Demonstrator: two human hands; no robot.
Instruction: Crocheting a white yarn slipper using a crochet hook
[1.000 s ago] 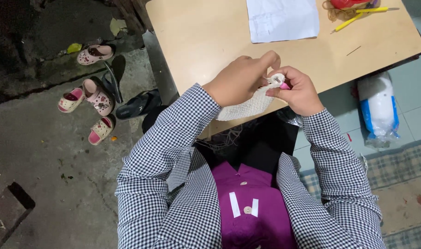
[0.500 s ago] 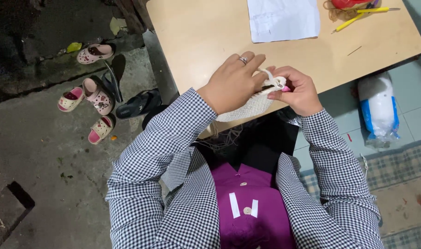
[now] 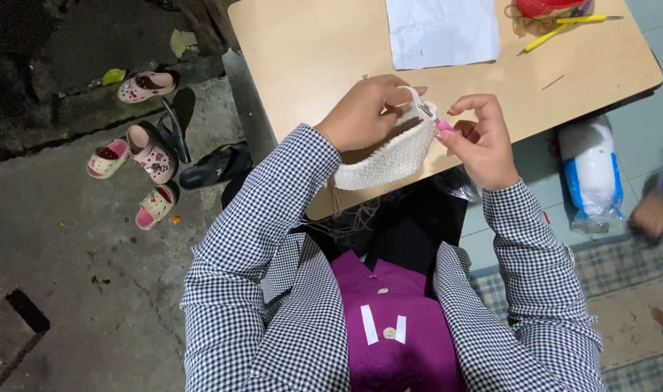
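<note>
Left hand (image 3: 364, 112) pinched white crocheted piece (image 3: 386, 156) at top edge, above near rim of bench (image 3: 309, 58). Right hand (image 3: 484, 141) pinched pink-handled hook (image 3: 442, 125). Piece looked light, floppy; best held along edge.

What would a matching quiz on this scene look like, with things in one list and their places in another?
Things:
1 white crocheted piece
2 sheet of paper
3 pink sandals
4 white and blue bag

Places:
A on the tiled floor beside the table
B held in the left hand
C flat on the table top
D on the concrete ground

Pairs: 1-B, 2-C, 3-D, 4-A
</note>
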